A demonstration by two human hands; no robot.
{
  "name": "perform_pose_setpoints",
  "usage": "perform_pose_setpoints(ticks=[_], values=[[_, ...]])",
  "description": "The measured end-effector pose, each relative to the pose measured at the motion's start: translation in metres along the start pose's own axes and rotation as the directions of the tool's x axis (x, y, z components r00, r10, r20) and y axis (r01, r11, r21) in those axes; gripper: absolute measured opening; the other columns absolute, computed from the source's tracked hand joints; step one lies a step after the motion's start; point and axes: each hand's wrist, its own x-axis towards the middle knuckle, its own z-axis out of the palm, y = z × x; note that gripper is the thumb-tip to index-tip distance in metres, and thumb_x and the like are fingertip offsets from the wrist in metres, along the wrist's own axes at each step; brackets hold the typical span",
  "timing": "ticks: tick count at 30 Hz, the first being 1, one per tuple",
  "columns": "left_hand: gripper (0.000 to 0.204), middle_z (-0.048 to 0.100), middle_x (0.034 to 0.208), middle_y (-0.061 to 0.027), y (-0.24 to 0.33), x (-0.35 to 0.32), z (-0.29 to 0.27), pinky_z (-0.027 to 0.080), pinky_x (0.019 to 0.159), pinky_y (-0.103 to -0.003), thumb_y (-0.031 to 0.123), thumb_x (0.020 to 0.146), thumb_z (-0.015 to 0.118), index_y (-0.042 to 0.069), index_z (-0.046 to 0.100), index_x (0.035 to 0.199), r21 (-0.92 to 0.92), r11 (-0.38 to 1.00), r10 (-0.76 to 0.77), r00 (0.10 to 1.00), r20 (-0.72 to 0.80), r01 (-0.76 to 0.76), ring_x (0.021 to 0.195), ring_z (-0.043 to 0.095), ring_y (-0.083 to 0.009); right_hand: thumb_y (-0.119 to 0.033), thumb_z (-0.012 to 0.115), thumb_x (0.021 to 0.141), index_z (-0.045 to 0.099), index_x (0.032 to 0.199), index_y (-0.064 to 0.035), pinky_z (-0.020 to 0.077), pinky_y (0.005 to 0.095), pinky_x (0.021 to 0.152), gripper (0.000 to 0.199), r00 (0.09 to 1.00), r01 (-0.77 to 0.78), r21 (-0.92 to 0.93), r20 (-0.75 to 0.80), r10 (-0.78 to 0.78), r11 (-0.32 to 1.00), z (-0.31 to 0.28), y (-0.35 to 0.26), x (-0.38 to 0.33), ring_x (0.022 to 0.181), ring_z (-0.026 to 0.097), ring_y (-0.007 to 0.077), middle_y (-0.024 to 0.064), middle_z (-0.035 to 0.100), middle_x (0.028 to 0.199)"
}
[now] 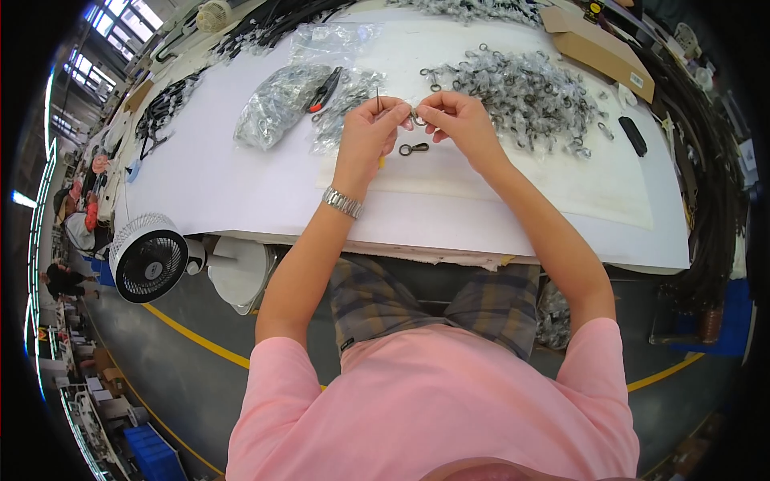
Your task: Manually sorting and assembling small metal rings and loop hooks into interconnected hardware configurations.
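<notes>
Both hands meet over the white-covered table [265, 192], fingertips closed. Between them is a small dark metal ring [418, 119], pinched by my right hand [464, 127] and my left hand [367, 135]; the fingers hide most of it. A thin dark pointed tool [378, 95] sticks up from my left hand, and something yellow shows below the palm; its kind is unclear. Just under the fingers lies a dark metal snap hook with a ring [414, 149]. Right of my hands spreads a heap of similar metal hooks [529, 100] in clear wrapping.
Left of my hands are a filled clear plastic bag [277, 104] and red-and-black pliers [325, 90]. A cardboard box [597, 52] and a black case [633, 136] lie at the right. A fan [150, 260] stands by the table's left front edge. Dark straps [273, 24] lie at the back.
</notes>
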Motion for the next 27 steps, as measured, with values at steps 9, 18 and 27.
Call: perform_pose_setpoints(ticks=[9,18,27], values=[[0.018,0.063,0.078,-0.0001,-0.005,-0.009,0.005,0.025,0.042,-0.018,0.020,0.103,0.064,0.002,0.065,0.102,-0.033,0.999,0.003,0.999,0.037,-0.002,0.048,0.037,-0.0007,-0.018,0.076,0.092,0.071,0.092,-0.0042,0.0467,0.0215,0.064,0.015,0.990,-0.123,0.206,-0.047,0.136,0.971,0.001,0.002,-0.011,0.070,0.060,0.0058,-0.0003,0.068,0.079],[0.018,0.069,0.088,-0.0037,-0.005,-0.007,0.002,0.030,0.043,-0.019,0.021,0.103,0.064,0.003,0.065,0.101,-0.019,0.993,-0.116,0.985,0.130,0.119,0.048,0.041,-0.0016,-0.007,0.066,0.097,0.060,0.089,-0.0008,0.0473,0.0224,0.059,0.012,0.991,0.082,-0.045,-0.106,-0.087,0.996,0.010,-0.012,-0.013,0.064,0.061,0.0075,0.0049,0.069,0.074],[0.011,0.063,0.079,-0.0012,0.000,-0.004,0.002,0.029,0.042,-0.020,0.013,0.097,0.066,0.003,0.062,0.099,-0.063,0.965,-0.245,0.961,0.128,0.254,0.049,0.043,-0.0032,-0.011,0.069,0.093,0.062,0.091,-0.0037,0.0516,0.0321,0.060,0.010,0.966,0.222,-0.426,-0.027,-0.257,0.877,0.011,-0.019,-0.018,0.067,0.070,0.0180,0.0075,0.071,0.075]])
